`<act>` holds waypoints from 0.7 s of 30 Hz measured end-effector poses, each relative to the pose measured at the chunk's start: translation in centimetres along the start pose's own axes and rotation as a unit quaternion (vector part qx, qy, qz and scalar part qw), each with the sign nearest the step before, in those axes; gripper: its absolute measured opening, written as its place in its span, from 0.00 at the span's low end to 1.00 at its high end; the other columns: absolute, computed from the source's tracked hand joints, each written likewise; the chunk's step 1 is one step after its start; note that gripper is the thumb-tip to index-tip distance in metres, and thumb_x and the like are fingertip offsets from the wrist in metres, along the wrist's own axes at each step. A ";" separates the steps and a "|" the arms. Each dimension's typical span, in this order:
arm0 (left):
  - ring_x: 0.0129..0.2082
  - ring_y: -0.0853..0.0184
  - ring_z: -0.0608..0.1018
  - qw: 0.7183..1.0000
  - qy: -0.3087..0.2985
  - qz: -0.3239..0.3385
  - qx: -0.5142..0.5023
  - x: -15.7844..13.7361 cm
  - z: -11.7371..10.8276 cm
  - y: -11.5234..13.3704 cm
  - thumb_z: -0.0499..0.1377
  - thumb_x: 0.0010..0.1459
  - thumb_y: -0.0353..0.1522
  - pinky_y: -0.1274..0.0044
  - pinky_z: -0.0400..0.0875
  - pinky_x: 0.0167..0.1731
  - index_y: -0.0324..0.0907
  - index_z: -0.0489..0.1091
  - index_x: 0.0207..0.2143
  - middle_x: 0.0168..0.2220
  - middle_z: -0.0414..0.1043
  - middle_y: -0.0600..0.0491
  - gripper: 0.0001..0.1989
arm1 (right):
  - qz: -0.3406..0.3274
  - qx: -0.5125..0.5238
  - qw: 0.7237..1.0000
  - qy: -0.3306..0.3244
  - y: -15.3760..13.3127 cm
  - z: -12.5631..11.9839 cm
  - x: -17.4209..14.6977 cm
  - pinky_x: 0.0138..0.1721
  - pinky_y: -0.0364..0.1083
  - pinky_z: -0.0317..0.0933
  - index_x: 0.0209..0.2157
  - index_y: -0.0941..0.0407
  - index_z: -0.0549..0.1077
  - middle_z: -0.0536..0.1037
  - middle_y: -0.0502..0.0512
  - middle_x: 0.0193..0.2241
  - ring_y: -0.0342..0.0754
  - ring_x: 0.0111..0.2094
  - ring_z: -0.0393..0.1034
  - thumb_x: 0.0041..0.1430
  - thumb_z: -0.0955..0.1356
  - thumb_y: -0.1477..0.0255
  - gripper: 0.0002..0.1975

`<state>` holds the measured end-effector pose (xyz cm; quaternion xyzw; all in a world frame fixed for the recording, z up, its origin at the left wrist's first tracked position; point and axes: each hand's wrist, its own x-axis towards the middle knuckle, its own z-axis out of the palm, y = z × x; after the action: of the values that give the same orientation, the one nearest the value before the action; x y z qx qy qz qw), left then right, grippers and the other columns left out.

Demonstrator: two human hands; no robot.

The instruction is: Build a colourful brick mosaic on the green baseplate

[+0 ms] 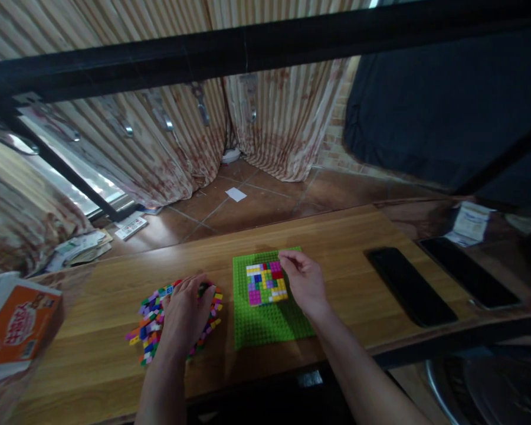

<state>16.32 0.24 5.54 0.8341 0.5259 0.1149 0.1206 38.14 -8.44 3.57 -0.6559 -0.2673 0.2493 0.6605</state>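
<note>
A green studded baseplate [269, 327] lies on the wooden table, bearing a patch of multicoloured toy bricks [265, 283] set close together. My right hand [307, 283] is over the plate's right side, its fingers closed in a pinch by the patch's far right corner. Anything between those fingertips is too small or hidden to make out. To the left, a heap of loose toy bricks [148, 327] is spread on the table. My left hand [188, 310] rests palm down over it, thumb apart from the fingers; the fingertips are partly lost among the bricks.
Two black phone-like slabs [409, 286] lie on the right, the farther one [471, 271] beyond the table's seam. An orange and white package [17, 330] is at the far left. Above the table's far side runs a dark bar [168, 53] with hanging clips. Curtains reach the tiled floor behind.
</note>
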 end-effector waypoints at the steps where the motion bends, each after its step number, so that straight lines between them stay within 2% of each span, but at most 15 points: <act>1: 0.52 0.55 0.72 1.000 0.006 0.002 -0.012 0.0 0.0 0.0 0.52 0.58 0.39 0.62 0.64 0.52 0.45 0.71 0.45 0.49 0.74 0.47 0.15 | -0.002 -0.001 1.000 -0.001 0.0 0.0 0.0 0.39 0.48 0.68 0.34 0.57 0.77 0.81 0.55 0.32 0.49 0.34 0.74 0.52 0.67 0.66 0.11; 7: 0.47 0.57 0.76 0.987 0.067 0.021 -0.146 0.0 0.0 -0.1 0.55 0.55 0.39 0.66 0.68 0.49 0.42 0.73 0.42 0.44 0.76 0.46 0.16 | -0.022 -0.015 1.000 -0.003 0.3 -0.7 0.2 0.41 0.49 0.67 0.33 0.57 0.77 0.81 0.55 0.32 0.49 0.36 0.74 0.53 0.67 0.66 0.10; 9: 0.45 0.57 0.77 0.975 0.098 -0.007 -0.199 -0.3 -0.3 -0.1 0.58 0.53 0.39 0.67 0.69 0.48 0.41 0.74 0.41 0.42 0.77 0.46 0.16 | -0.047 -0.031 0.998 0.005 -0.2 -0.8 0.0 0.40 0.48 0.67 0.34 0.57 0.77 0.80 0.55 0.33 0.48 0.35 0.74 0.55 0.67 0.66 0.10; 11: 0.43 0.59 0.78 0.958 0.127 -0.053 -0.252 -0.5 -0.7 -0.1 0.59 0.52 0.39 0.68 0.70 0.46 0.41 0.75 0.40 0.40 0.78 0.47 0.16 | -0.100 -0.065 0.993 0.016 -1.2 -0.7 -0.6 0.40 0.48 0.66 0.34 0.56 0.77 0.80 0.55 0.33 0.48 0.35 0.74 0.57 0.66 0.66 0.10; 13: 0.41 0.60 0.78 0.926 0.169 -0.100 -0.321 -0.6 -1.3 0.1 0.60 0.52 0.40 0.70 0.71 0.44 0.41 0.76 0.39 0.39 0.79 0.48 0.16 | -0.167 -0.096 0.981 0.012 -2.4 -0.1 -1.7 0.40 0.47 0.66 0.35 0.55 0.76 0.79 0.54 0.33 0.47 0.36 0.73 0.59 0.65 0.66 0.10; 15: 0.40 0.62 0.79 0.878 0.220 -0.137 -0.402 -0.7 -1.7 0.2 0.61 0.51 0.39 0.71 0.71 0.44 0.39 0.76 0.38 0.38 0.79 0.48 0.15 | -0.218 -0.104 0.970 -0.034 -3.4 0.8 -3.3 0.38 0.46 0.66 0.35 0.53 0.76 0.79 0.53 0.33 0.46 0.35 0.73 0.61 0.65 0.68 0.08; 17: 0.39 0.64 0.79 0.829 0.261 -0.164 -0.466 -0.8 -2.2 0.3 0.62 0.49 0.38 0.73 0.71 0.43 0.38 0.76 0.36 0.36 0.79 0.48 0.14 | -0.266 -0.109 0.949 -0.132 -3.7 1.8 -5.2 0.38 0.45 0.66 0.36 0.53 0.76 0.78 0.52 0.33 0.45 0.34 0.72 0.62 0.64 0.71 0.08; 19: 0.38 0.65 0.79 0.795 0.286 -0.182 -0.504 -1.0 -2.5 0.1 0.63 0.48 0.37 0.75 0.71 0.43 0.38 0.76 0.35 0.34 0.79 0.49 0.14 | -0.300 -0.128 0.912 -0.248 -3.1 2.9 -7.0 0.39 0.43 0.65 0.37 0.52 0.75 0.78 0.51 0.33 0.44 0.35 0.72 0.63 0.63 0.74 0.09; 21: 0.38 0.67 0.79 0.771 0.295 -0.193 -0.530 -1.3 -2.8 -0.4 0.64 0.47 0.37 0.76 0.71 0.41 0.38 0.76 0.35 0.33 0.79 0.50 0.13 | -0.295 -0.163 0.884 -0.323 -2.0 3.9 -8.3 0.39 0.43 0.65 0.37 0.52 0.75 0.78 0.52 0.34 0.44 0.36 0.72 0.63 0.62 0.75 0.10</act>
<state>14.61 -0.55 7.95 0.4436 0.5414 0.5903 0.4020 29.40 -11.25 5.30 -0.5284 -0.6838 0.1939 0.4644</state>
